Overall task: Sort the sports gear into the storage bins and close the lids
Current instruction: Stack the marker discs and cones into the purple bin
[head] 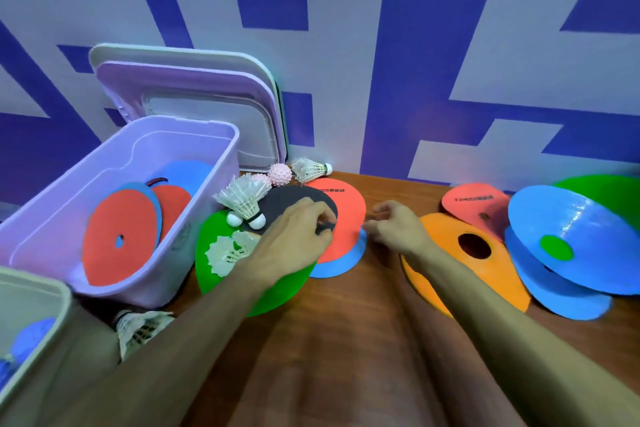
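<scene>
Left hand pinches rim of thin black round disc, prob. light & bendy, so rim grip suits; right hand loose-fingered, holds nothing, just beside it.

1. You face a blocky-patterned painted wall: deep blue and pale grey bands.
2. Brown wood-grain tabletop.
3. Lilac plastic storage bin; inside, red flat discs and a blue flat disc.
4. Black round flat disc; green plastic cone.
5. Red plastic cone, black lettering; blue plastic cone under it.
6. Orange plastic cone, dark hole.
7. Big blue plastic cone, green showing through its hole.
8. Pink spiky ball; white feather shuttlecocks.
</scene>
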`<act>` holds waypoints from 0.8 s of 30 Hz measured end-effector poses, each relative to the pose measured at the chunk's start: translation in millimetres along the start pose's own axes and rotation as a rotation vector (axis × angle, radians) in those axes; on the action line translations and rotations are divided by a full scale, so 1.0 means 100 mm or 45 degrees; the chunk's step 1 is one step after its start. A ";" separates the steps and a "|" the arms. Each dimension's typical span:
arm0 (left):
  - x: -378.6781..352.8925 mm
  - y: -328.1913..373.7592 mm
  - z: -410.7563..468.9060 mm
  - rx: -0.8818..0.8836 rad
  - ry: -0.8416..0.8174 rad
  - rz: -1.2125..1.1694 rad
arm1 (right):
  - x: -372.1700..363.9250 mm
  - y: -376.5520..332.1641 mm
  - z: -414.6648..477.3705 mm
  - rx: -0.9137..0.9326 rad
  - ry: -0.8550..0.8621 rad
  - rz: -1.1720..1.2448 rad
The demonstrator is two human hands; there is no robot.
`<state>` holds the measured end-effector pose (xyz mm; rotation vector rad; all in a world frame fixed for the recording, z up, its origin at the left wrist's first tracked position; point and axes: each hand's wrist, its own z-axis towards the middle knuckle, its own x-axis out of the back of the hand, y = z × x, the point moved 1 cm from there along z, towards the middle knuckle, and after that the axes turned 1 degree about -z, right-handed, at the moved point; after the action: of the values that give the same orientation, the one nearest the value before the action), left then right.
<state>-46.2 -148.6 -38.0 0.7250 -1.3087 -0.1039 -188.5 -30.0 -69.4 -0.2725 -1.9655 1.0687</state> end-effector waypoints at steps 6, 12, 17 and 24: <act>-0.07 -0.07 0.00 -0.004 -0.019 -0.063 | -0.18 -0.13 0.23 -0.270 0.012 0.347; -0.02 -0.10 -0.12 -0.007 -0.003 -0.139 | -0.30 -0.20 0.16 -0.314 0.047 0.235; 0.03 -0.01 -0.20 -0.021 0.001 -0.193 | -0.10 -0.16 0.01 -0.218 0.193 0.305; 0.01 0.35 -0.27 -0.064 -0.005 -0.194 | 0.47 0.03 -0.43 0.033 0.474 0.128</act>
<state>-33.3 -110.6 -20.8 0.7811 -1.2493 -0.2605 -184.0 22.4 -33.0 -0.5219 -1.6175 1.0230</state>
